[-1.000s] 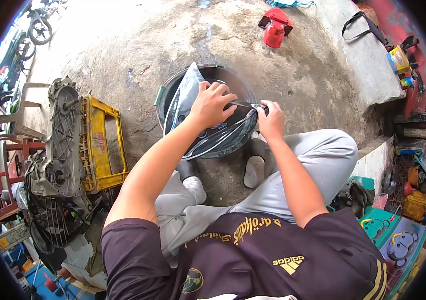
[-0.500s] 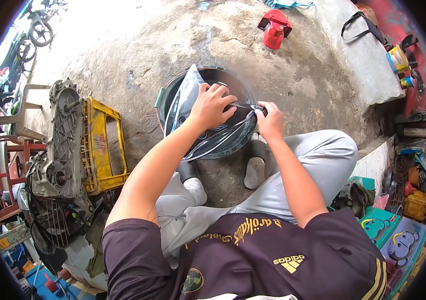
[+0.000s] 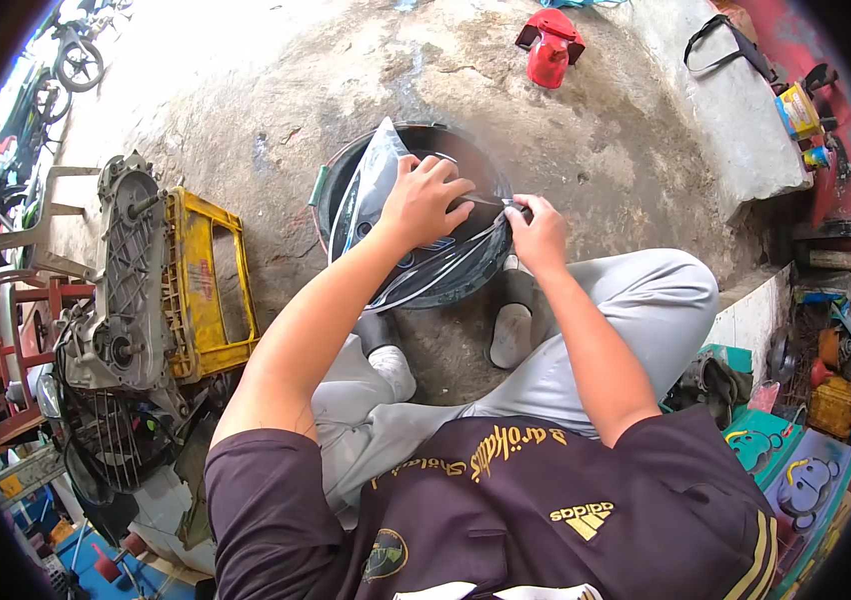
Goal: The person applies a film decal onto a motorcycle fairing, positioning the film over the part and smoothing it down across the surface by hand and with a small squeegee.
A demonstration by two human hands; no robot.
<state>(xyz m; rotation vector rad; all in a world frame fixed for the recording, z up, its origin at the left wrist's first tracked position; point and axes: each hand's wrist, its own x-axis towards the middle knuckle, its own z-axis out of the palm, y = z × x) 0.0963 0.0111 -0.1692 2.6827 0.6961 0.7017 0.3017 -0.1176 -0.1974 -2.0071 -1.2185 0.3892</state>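
A glossy panel [image 3: 374,190], pale at its pointed tip and dark lower down, is laid over a black basin [image 3: 338,178], directly beneath and to the left of the left grip [image 3: 428,205]. The left grip is spread over it with fingers bent; whether anything is pinched underneath cannot be told. By the right grip [image 3: 538,235], thumb and fingers are brought together on the end of a thin strip [image 3: 489,202], which is stretched between both grips; whether it is joined to the panel cannot be made out.

The panel is judged light, fairly stiff and slippery on its shiny face, with a finish easily scratched; it is best held by its edges, with a flat palm for steadying. The strip is judged soft and bendy, best pinched close to its end and drawn evenly.

Beyond the grips, a red part [image 3: 550,48] is left on the floor [image 3: 296,110]; well to their left, a yellow crate [image 3: 191,310] is seen.
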